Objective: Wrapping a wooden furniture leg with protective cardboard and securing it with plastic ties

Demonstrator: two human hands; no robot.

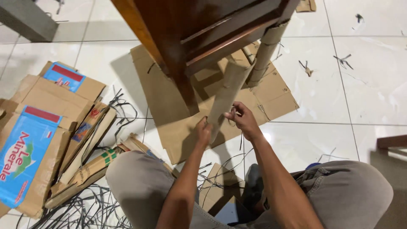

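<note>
Head view: the left hand [203, 130] pinches the lower end of a tan cardboard tube wrapped round a leg [227, 95] of the dark brown wooden chair [195, 29], its grip clamped on the cardboard. The right hand [242, 118], just right of that tube, closes its fingers on a thin dark strap [241, 140]. Below the chair lies a flat brown cardboard sheet [165, 97] on the white tiled floor [373, 85].

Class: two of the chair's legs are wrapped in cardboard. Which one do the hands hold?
The nearer wrapped leg, gripped by left hand and right hand. The farther wrapped leg stands untouched behind it.
</note>
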